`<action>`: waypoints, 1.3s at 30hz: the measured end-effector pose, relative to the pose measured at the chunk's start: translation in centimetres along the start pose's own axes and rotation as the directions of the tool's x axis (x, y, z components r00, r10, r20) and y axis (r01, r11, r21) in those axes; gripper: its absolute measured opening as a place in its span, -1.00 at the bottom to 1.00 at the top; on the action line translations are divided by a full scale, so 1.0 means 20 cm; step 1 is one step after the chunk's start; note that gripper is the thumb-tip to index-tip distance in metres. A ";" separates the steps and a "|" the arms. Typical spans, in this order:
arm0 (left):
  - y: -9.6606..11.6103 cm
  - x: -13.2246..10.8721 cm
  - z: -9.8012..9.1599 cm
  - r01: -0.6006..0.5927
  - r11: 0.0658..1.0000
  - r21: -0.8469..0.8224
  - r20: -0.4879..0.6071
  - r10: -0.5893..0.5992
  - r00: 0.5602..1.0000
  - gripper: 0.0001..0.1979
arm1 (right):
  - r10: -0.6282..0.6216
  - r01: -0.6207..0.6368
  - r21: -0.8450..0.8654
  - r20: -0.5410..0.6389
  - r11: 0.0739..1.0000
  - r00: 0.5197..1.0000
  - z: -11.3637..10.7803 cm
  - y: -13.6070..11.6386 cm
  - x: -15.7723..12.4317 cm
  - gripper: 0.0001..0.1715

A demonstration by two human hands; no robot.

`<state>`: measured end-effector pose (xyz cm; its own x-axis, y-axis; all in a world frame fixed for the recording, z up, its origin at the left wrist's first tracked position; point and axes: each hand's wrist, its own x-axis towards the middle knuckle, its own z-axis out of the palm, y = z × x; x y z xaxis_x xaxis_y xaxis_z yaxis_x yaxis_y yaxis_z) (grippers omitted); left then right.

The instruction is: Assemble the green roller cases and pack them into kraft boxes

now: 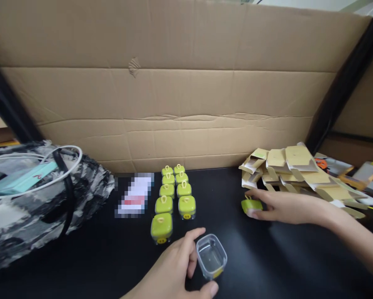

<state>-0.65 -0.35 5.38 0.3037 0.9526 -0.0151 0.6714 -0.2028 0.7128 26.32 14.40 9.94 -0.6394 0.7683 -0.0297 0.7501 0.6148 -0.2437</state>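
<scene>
My left hand (176, 270) is wrapped round a small clear plastic box (211, 256) that stands open-topped on the black table near the front edge. My right hand (282, 206) reaches to the left and pinches a green lid (251, 205) that rests on the table. Just left of centre, several closed boxes with green lids (174, 199) stand in two rows running away from me.
A heap of flat folded cardboard cartons (298, 170) lies at the right, behind my right hand. A black and grey bag (33, 199) with a white cable and a teal box on it fills the left. A cardboard wall (186, 83) backs the black table (267, 257).
</scene>
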 end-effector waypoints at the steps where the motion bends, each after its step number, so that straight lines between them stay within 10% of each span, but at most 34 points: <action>1: 0.00 0.00 0.00 0.018 1.000 -0.019 0.012 -0.017 1.000 -0.35 | -0.001 0.001 0.000 0.022 1.000 1.000 0.00 0.00 0.00 -0.63; 7: 0.01 -0.01 -0.01 0.014 0.999 -0.042 0.025 -0.013 1.000 -0.54 | -0.029 0.028 0.017 0.020 0.999 0.999 0.03 -0.14 0.00 -0.64; 15: -0.02 -0.02 0.00 -0.017 0.998 -0.060 0.003 0.017 1.000 -0.51 | -0.282 0.354 0.477 -0.219 0.805 0.934 0.18 -0.45 -0.08 -0.47; 34: 0.00 -0.02 -0.03 -0.089 0.996 -0.017 -0.003 0.089 0.996 -0.65 | -0.344 0.374 0.354 -0.146 0.857 0.927 0.24 -0.53 -0.09 -0.56; 39: -0.02 -0.05 -0.01 -0.164 0.985 -0.049 -0.107 0.158 0.982 -0.42 | -0.394 0.385 0.305 -0.034 0.871 0.919 0.21 -0.52 -0.12 -0.46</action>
<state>-1.32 -1.20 5.25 0.3317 0.9274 0.1729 0.5785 -0.3447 0.7393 19.23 5.42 8.48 -0.8769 0.4699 0.1015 0.3562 0.7768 -0.5193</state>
